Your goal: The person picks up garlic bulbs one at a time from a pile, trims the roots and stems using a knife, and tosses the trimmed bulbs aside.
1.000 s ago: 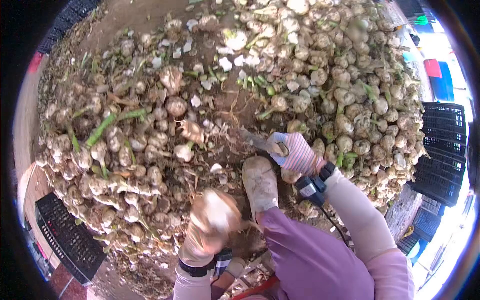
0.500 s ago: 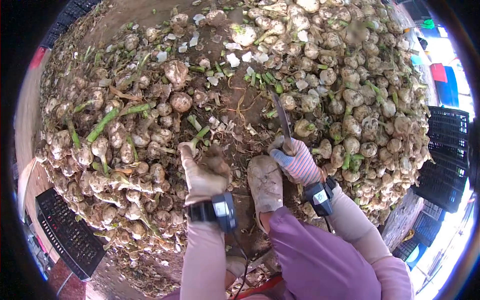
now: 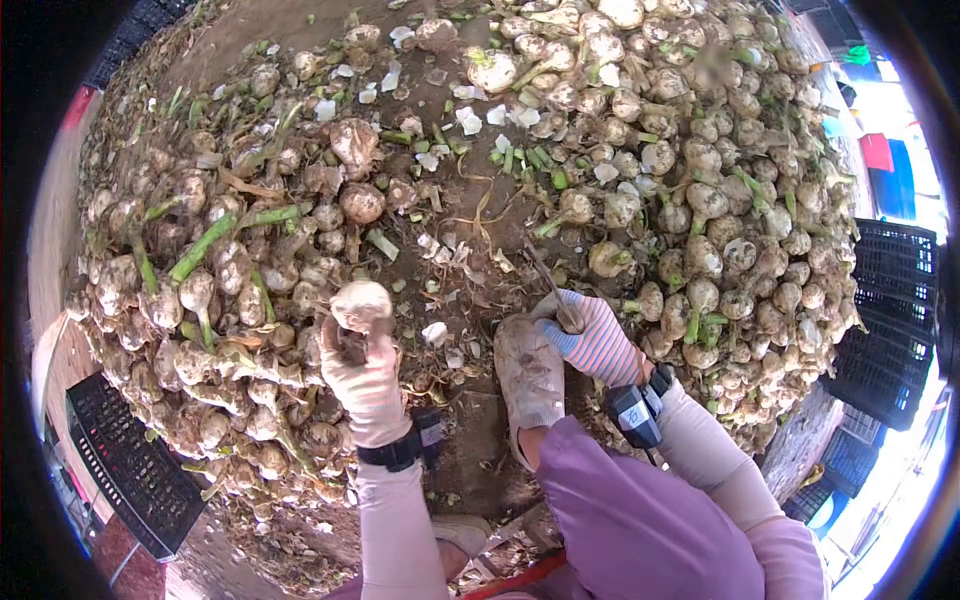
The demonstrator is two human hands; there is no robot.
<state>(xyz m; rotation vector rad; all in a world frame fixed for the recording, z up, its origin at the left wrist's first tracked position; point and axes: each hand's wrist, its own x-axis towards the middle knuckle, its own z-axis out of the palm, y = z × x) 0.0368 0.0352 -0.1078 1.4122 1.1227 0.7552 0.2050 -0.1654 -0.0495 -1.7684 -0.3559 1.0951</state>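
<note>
My left hand (image 3: 366, 378), in a dirty pale glove, grips a garlic bulb (image 3: 361, 304) and holds it up above the left heap. My right hand (image 3: 592, 336), in a striped glove, is closed on the handle of a knife (image 3: 547, 281) whose blade points up and away over the bare soil. My shoe (image 3: 527, 368) rests on the ground between the two hands. A small black device is strapped to each wrist.
Heaps of unwashed garlic bulbs with green stalks lie to the left (image 3: 200, 300) and to the right (image 3: 720, 230). Cut stalks and skins litter the soil between them. Black plastic crates stand at lower left (image 3: 125, 465) and at right (image 3: 890, 300).
My left hand has swung out to the left heap and come up with a bulb. The knife blade stood upright half a second ago and now leans lower.
</note>
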